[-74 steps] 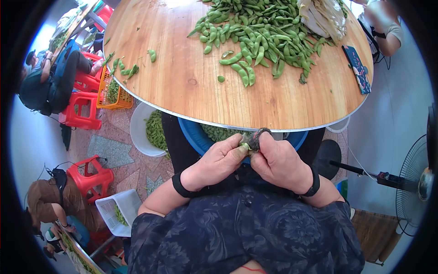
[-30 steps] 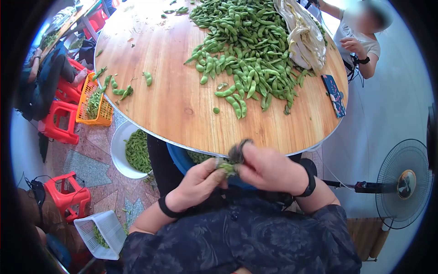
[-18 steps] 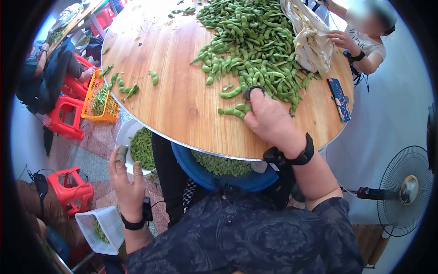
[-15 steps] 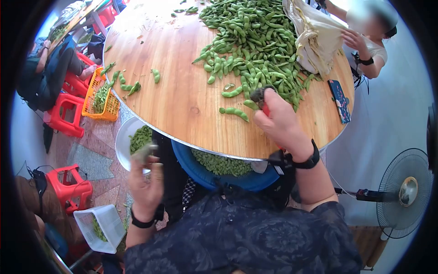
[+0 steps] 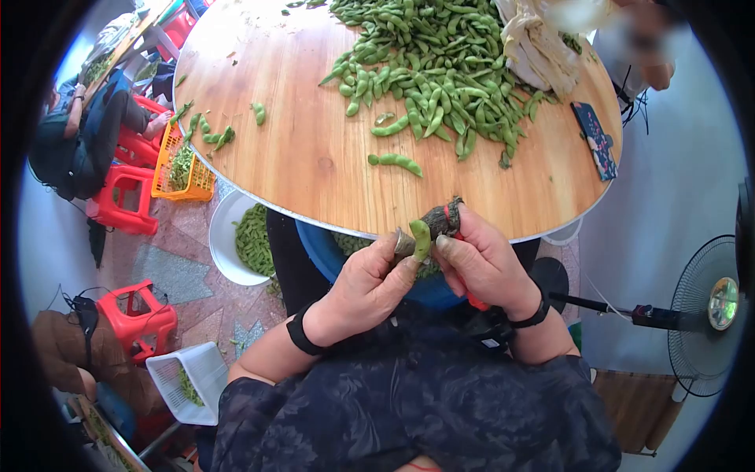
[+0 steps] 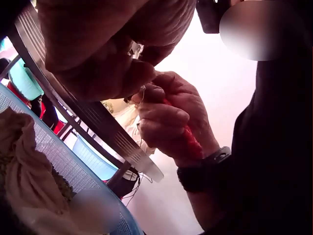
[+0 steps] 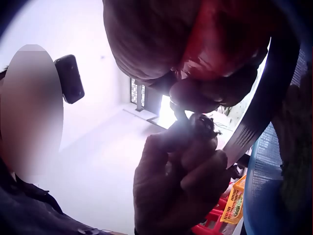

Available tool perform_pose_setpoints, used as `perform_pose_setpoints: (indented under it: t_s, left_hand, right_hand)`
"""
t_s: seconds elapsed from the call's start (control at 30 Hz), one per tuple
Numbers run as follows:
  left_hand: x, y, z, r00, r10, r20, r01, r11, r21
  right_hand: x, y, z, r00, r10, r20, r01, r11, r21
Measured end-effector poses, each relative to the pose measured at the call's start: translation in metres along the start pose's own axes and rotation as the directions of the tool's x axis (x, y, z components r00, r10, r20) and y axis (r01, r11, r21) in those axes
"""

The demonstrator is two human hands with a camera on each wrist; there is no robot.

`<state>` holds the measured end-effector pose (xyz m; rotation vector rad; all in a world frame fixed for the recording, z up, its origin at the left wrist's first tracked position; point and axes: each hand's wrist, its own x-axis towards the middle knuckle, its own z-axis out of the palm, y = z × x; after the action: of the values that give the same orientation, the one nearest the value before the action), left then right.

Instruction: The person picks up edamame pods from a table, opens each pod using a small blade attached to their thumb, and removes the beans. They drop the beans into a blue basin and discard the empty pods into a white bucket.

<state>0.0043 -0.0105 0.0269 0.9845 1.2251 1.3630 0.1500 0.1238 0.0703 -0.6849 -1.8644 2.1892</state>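
Observation:
In the head view, a green soybean pod (image 5: 421,239) stands upright between both hands, just off the table's front edge. My left hand (image 5: 363,285) pinches it between thumb and a finger wrapped in grey cloth. From the other side my right hand (image 5: 486,261) grips the pod's edge with its thumb tip and a finger bound in dark cloth (image 5: 440,220). A red strip (image 5: 476,301) shows beneath that palm. Both wrist views show the fingertips meeting, with the pod mostly hidden. Below is a blue basin (image 5: 314,250) holding pale shelled beans (image 5: 354,242).
A large pod heap (image 5: 440,79) covers the back of the round table (image 5: 314,181), beside a cloth sack (image 5: 543,47). One pod (image 5: 397,164) lies nearer. A phone (image 5: 594,141) is at right. A white bucket (image 5: 228,244) and fan (image 5: 712,303) flank me.
My right hand reached to the table, took a pod and drew it back. My left hand swung out left towards the white bucket with fingers spread, then returned to meet it.

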Motion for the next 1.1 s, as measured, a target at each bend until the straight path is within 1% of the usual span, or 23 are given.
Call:
perform_pose_setpoints:
  t_s: [0.07,0.13,0.17,0.23,0.27,0.33,0.37,0.43,0.5,0.57,0.63,0.67,0.73,0.77,0.83,0.87,0.9,0.93,0.97,1.0,1.03,1.07,1.1]
  left_hand:
    - [-0.004,-0.001,-0.004,0.999,-0.028,0.021,0.027,0.999,0.044]
    - [-0.005,0.003,-0.008,0.991,-0.115,0.071,0.101,0.98,0.174]
    - [-0.006,0.001,-0.007,0.99,-0.122,0.07,0.108,0.978,0.177]
    - [-0.007,-0.002,-0.003,0.986,-0.154,0.07,0.152,0.988,0.026]
    - [-0.007,-0.003,-0.003,0.985,-0.157,0.071,0.156,0.987,0.027]
    - [-0.004,-0.004,-0.003,0.998,0.017,0.057,-0.023,0.994,0.109]
    - [-0.004,-0.003,-0.004,0.998,0.015,0.059,-0.021,0.994,0.11]
    - [-0.005,0.002,-0.008,0.986,-0.129,0.11,0.132,0.991,-0.027]
    - [-0.005,0.001,-0.01,0.985,-0.125,0.117,0.126,0.992,-0.003]
    - [-0.004,0.0,-0.011,0.991,-0.022,0.128,-0.015,0.959,0.284]
    - [-0.002,0.005,-0.007,0.981,0.156,0.116,-0.192,0.863,0.467]
    - [-0.002,0.008,-0.007,0.976,0.179,0.127,-0.22,0.812,0.54]
    - [-0.005,0.011,-0.006,0.935,0.296,0.194,-0.343,0.625,0.701]
    - [-0.008,0.017,-0.005,0.939,0.276,0.206,-0.332,0.567,0.753]
    - [-0.01,0.021,-0.005,0.93,0.289,0.226,-0.354,0.551,0.756]
    - [-0.01,0.019,-0.007,0.923,0.303,0.238,-0.372,0.543,0.753]
    - [-0.01,0.014,-0.01,0.934,0.282,0.22,-0.356,0.669,0.652]
    - [-0.009,0.013,-0.013,0.945,0.255,0.206,-0.327,0.779,0.535]
    - [-0.009,0.014,-0.018,0.942,0.261,0.211,-0.335,0.777,0.534]
    - [-0.009,0.016,-0.021,0.977,-0.024,0.211,-0.006,0.99,0.142]
    - [-0.01,0.017,-0.023,0.903,-0.28,0.328,0.369,0.893,-0.256]
    - [-0.012,0.017,-0.02,0.906,-0.183,0.383,0.366,0.793,-0.486]
    - [-0.011,0.013,-0.019,0.905,-0.185,0.384,0.368,0.793,-0.486]
  right_hand:
    - [0.0,-0.001,0.001,0.994,0.082,0.069,-0.088,0.993,0.081]
    - [0.003,0.001,0.003,0.999,0.012,0.037,-0.007,0.991,-0.131]
    - [0.004,0.002,0.004,0.999,0.013,0.038,-0.009,0.992,-0.123]
    - [0.007,0.003,0.005,0.997,-0.05,0.058,0.064,0.959,-0.276]
    - [0.006,0.003,0.006,0.997,-0.049,0.056,0.063,0.96,-0.272]
    - [0.004,0.002,0.006,0.997,-0.066,0.033,0.072,0.967,-0.244]
    - [0.004,0.0,0.004,0.997,-0.066,0.032,0.071,0.968,-0.242]
    - [0.001,-0.003,-0.002,0.971,0.187,0.147,-0.193,0.981,0.03]
    - [0.0,-0.001,-0.004,0.971,0.171,0.166,-0.18,0.983,0.041]
    - [0.001,0.004,-0.004,0.972,0.149,0.182,-0.16,0.986,0.047]
    - [0.002,0.004,-0.003,0.965,0.193,0.176,-0.174,0.978,-0.116]
    - [0.001,-0.006,-0.002,0.956,0.236,0.173,-0.203,0.96,-0.192]
    - [0.004,0.008,-0.008,0.972,0.092,0.217,0.002,0.918,-0.397]
    - [0.004,0.011,-0.008,0.973,0.044,0.228,0.074,0.872,-0.485]
    - [0.001,0.011,-0.005,0.976,-0.004,0.218,0.12,0.846,-0.519]
    - [0.0,0.016,-0.004,0.967,-0.114,0.227,0.222,0.813,-0.538]
    - [-0.001,0.009,-0.003,0.968,-0.121,0.221,0.225,0.807,-0.545]
    - [-0.002,-0.002,-0.001,0.965,0.018,0.261,0.083,0.924,-0.373]
    - [-0.003,-0.007,0.001,0.934,0.146,0.326,-0.086,0.978,-0.191]
    - [-0.002,-0.002,0.005,0.929,0.05,0.366,-0.056,0.998,0.006]
    - [-0.002,-0.001,0.008,0.93,0.053,0.364,-0.059,0.998,0.006]
    - [0.0,-0.002,0.01,0.922,0.089,0.376,-0.158,0.975,0.155]
    - [0.001,-0.003,0.012,0.912,0.121,0.391,-0.251,0.92,0.3]
